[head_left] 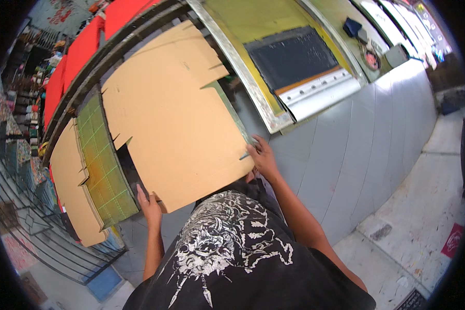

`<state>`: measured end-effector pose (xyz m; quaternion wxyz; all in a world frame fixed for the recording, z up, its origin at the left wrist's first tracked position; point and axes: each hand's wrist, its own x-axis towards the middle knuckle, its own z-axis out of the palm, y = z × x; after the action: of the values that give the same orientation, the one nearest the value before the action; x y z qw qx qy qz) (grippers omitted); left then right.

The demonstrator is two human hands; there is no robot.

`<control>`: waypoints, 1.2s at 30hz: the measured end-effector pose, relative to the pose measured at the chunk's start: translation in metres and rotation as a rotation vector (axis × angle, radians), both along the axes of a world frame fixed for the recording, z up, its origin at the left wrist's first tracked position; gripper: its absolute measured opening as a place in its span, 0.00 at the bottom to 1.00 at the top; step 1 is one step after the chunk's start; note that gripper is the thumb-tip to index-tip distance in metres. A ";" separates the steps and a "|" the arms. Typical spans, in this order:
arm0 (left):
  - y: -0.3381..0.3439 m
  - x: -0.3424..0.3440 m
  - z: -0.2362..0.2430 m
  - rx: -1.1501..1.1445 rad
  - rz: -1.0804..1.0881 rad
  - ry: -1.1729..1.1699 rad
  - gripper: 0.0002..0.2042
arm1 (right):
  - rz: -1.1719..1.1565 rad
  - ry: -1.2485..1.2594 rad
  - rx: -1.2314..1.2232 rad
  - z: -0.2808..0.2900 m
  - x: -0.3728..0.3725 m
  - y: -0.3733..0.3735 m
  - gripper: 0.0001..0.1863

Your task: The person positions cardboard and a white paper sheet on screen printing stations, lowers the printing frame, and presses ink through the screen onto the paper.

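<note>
Nearest is a black shirt (227,245) with one white print. Just beyond it, two hands are at one large tan cardboard sheet (173,124), which lies in front of the body with its near edge by the waist. The right hand (264,157) has its fingers bent around the sheet's near right corner, gripping it. The left hand (150,206) is at the near left corner, fingers fairly straight; whether they grip the sheet I cannot tell. Several slits cut into the sheet's sides.

Close on the left, one green board (99,160) with grid lines carries more cardboard (73,181); its layers cannot be counted. Close on the right, one metal-edged frame (237,70) stands beside the sheet, with one dark rectangle (293,58) and one silver squeegee (323,93) on it. Farther off, past a dark rail (77,106), show at least three red cloths (83,49).
</note>
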<state>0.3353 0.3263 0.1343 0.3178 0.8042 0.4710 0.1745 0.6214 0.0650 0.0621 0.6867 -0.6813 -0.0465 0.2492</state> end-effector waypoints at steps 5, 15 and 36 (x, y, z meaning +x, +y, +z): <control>-0.030 0.032 0.037 0.350 -0.183 0.126 0.28 | 0.016 0.104 -0.004 -0.003 -0.006 -0.042 0.26; -0.037 0.046 0.041 0.353 -0.413 0.082 0.18 | 0.106 0.106 -0.242 -0.021 -0.042 -0.114 0.23; 0.001 -0.187 0.010 -0.473 -0.731 0.030 0.15 | 0.489 0.011 -0.895 -0.173 -0.319 -0.214 0.24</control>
<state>0.1482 0.3273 0.1444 0.5274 0.8256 0.1867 -0.0738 0.3025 -0.1493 -0.1108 0.2493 -0.8766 -0.0897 0.4017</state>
